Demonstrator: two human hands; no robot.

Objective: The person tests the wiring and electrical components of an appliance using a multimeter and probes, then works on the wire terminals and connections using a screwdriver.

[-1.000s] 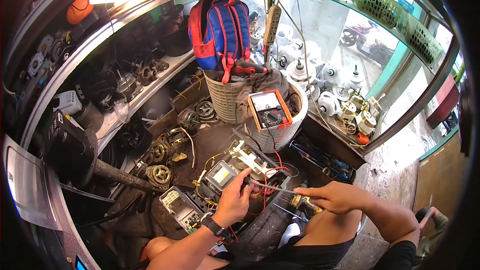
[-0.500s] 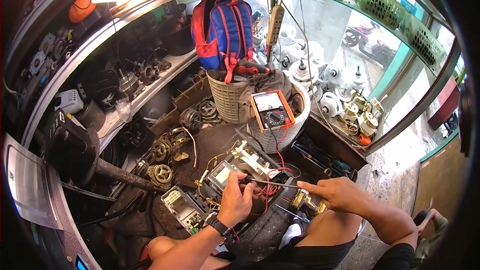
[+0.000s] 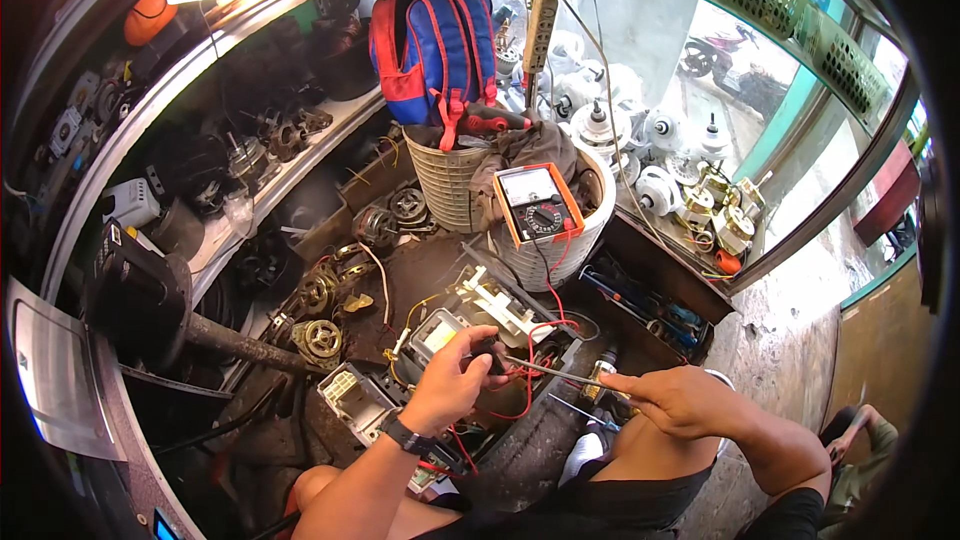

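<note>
The left hand (image 3: 452,380) pinches a black probe (image 3: 488,350) against the transformer (image 3: 455,325), while the right hand (image 3: 680,402) grips a thin metal rod (image 3: 560,370) near the orange multimeter (image 3: 537,203).

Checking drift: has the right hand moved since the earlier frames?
Yes. The right hand has lifted slightly, up toward the orange-cased analogue multimeter, which stayed propped on the white plastic basket.

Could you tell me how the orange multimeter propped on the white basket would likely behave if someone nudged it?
The multimeter leans tilted against the white basket rim, so a nudge would probably slide or tip it. Its red lead trails down toward the left hand, so a tug there might drag it off. The casing looks rigid.
</note>
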